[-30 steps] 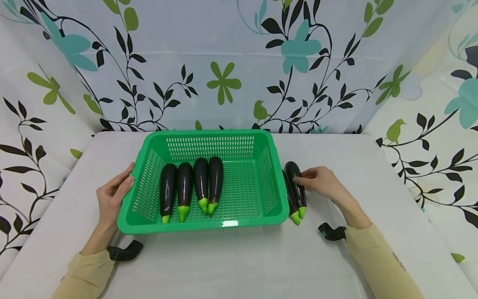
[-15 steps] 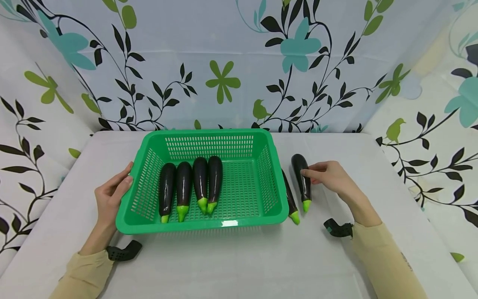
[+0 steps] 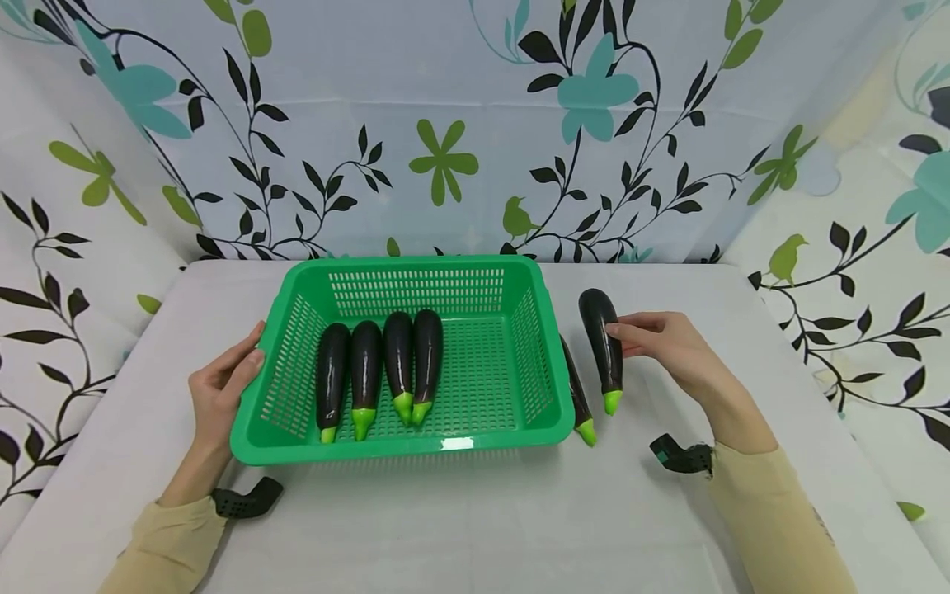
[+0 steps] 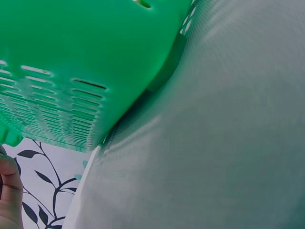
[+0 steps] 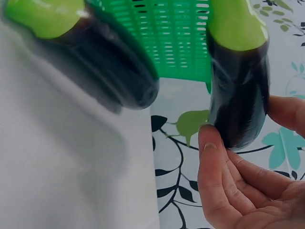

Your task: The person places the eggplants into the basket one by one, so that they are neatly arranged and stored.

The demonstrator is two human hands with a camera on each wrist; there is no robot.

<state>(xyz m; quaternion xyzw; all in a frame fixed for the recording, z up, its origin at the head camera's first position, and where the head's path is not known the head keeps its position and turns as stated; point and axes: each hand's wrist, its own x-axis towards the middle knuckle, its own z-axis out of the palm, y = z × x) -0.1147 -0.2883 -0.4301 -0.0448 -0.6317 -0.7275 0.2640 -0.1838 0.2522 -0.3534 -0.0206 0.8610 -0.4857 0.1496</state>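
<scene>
My right hand (image 3: 664,342) pinches a dark eggplant (image 3: 599,334) with a green stem end, between thumb and fingertips, right of the basket. In the right wrist view this eggplant (image 5: 239,86) hangs with its green end up, raised off the table. A second eggplant (image 3: 577,396) lies on the table against the basket's right side, partly hidden by the rim. My left hand (image 3: 218,392) holds the left rim of the green plastic basket (image 3: 401,448), thumb and fingers at its edge. Several eggplants (image 3: 367,363) lie side by side in the basket's left half.
The basket stands on a white-covered table (image 3: 460,528). A patterned curtain (image 3: 475,165) with leaves and flowers rises behind the table and along both sides. Black wrist cameras (image 3: 248,499) sit on both wrists.
My right hand has drawn one eggplant away from the one beside the basket, then moved it right and up in the head view. The left hand and basket have stayed nearly still.
</scene>
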